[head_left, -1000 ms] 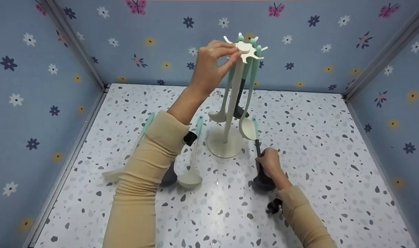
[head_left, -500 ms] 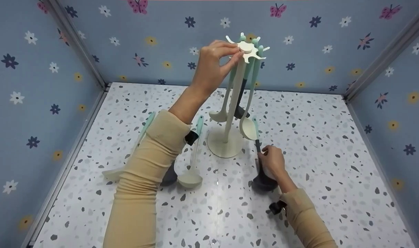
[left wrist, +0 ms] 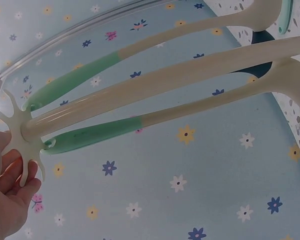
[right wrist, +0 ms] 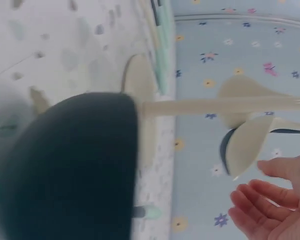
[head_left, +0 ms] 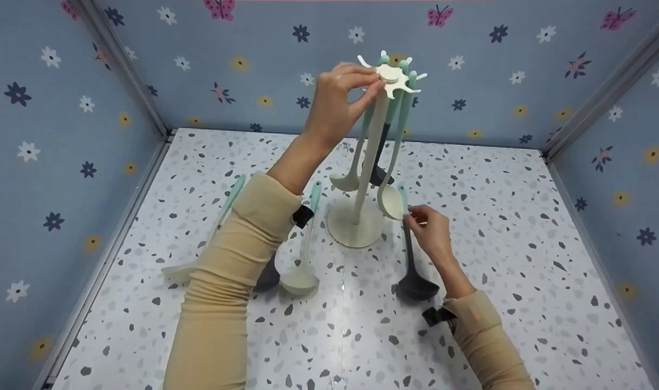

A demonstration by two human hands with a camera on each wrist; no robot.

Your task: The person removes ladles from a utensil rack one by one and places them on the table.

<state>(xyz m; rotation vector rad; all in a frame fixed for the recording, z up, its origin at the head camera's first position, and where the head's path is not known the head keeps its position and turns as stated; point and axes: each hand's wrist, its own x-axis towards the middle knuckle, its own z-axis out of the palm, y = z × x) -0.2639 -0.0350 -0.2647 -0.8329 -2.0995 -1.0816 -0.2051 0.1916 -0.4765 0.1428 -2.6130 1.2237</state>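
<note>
My left hand [head_left: 333,103] pinches the round top of a cream utensil stand [head_left: 369,157], thumb and fingers at its hooked crown. Several mint-handled utensils hang there, among them a cream spoon [head_left: 390,201] and a cream ladle [head_left: 346,181]; a dark-headed one [head_left: 382,176] is partly hidden behind the pole. On the table lies a black ladle [head_left: 417,286], its mint handle end pointing toward the stand. My right hand [head_left: 432,233] is beside the upper part of that handle. In the right wrist view, its thumb and relaxed fingers [right wrist: 262,202] are spread apart around nothing.
Left of the stand's round base [head_left: 343,230] lie a cream ladle [head_left: 299,281], a dark utensil [head_left: 267,276] and a cream turner-like utensil [head_left: 177,272], partly covered by my left sleeve [head_left: 221,281]. Flowered panels [head_left: 286,116] enclose the speckled table [head_left: 502,260].
My right hand has let go of the black ladle's lower handle and moved up along it, away from the bowl. My left hand keeps its pinch on the stand's top.
</note>
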